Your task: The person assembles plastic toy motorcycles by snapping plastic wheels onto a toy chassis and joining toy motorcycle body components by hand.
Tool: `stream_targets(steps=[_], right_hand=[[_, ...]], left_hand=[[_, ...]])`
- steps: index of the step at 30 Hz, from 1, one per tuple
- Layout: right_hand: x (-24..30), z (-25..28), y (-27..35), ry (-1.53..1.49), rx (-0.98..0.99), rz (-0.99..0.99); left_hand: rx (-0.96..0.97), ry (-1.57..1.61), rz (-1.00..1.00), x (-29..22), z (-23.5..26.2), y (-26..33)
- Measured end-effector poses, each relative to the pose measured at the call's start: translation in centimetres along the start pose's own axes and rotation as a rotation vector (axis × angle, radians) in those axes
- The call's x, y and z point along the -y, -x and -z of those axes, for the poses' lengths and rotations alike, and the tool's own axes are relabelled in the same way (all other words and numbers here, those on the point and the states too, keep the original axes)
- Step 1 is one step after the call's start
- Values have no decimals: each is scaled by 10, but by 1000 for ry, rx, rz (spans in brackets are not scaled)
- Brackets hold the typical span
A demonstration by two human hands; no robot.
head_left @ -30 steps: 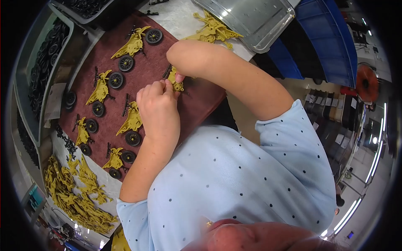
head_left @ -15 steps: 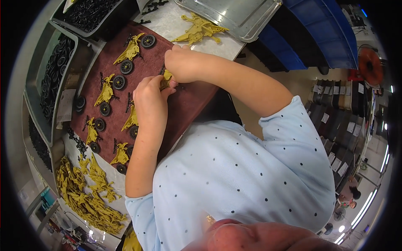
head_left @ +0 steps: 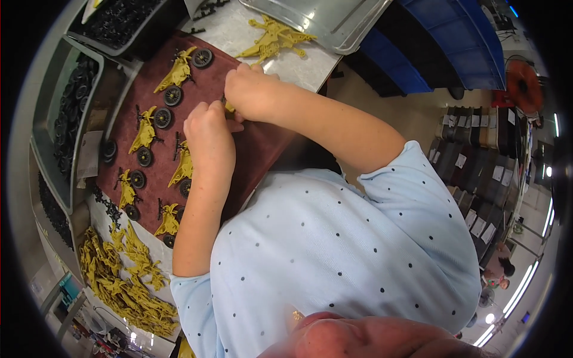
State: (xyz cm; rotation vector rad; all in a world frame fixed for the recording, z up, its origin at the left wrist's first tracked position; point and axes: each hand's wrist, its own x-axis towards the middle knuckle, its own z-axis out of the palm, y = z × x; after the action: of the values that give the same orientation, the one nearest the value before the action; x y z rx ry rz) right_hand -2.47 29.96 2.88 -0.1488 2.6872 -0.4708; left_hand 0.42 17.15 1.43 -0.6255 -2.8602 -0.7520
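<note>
Left hand: we see our left hand (head_left: 209, 134) curled knuckles-up over the maroon mat (head_left: 250, 149), fingertips pinching a small yellow part (head_left: 229, 107).
Right hand: our right hand (head_left: 250, 89) bends in from the far side, fingers closed on the same yellow part (mostly hidden between both hands).
Yellow figures on mat: six we can count, e.g. one (head_left: 177, 73) near the top.
Black wheels: about nine visible, one (head_left: 202, 58) beside that figure.
Loose yellow pile: heap (head_left: 122, 277) at lower left, uncountable.

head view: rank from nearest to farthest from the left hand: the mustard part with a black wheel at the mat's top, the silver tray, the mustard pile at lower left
From the left hand:
1. mustard part with a black wheel, up-left on the mat.
2. silver tray, top right.
3. mustard pile, lower left.
</note>
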Motion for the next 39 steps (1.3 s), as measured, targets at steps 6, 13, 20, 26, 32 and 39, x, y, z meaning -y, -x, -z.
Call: stream_targets(steps=[6,13,20,26,32,39], right_hand=[[-46,6,-10,-303,45,302],[-79,-6,19,-1077,-96,745],[-57,-20,24,-1367,197,756],[-39,-22,37,-1439,23,635],[-25,-20,46,-1280,-175,756],[-14,-31,59,-1216,-378,667]], left_hand=[[19,-40,8,7,2,8],[201,404,287,6,43,9],[634,1208,432,11,63,15],[-47,526,102,-17,64,38],[-309,311,19,-27,50,46],[-436,220,-59,-26,43,46]])
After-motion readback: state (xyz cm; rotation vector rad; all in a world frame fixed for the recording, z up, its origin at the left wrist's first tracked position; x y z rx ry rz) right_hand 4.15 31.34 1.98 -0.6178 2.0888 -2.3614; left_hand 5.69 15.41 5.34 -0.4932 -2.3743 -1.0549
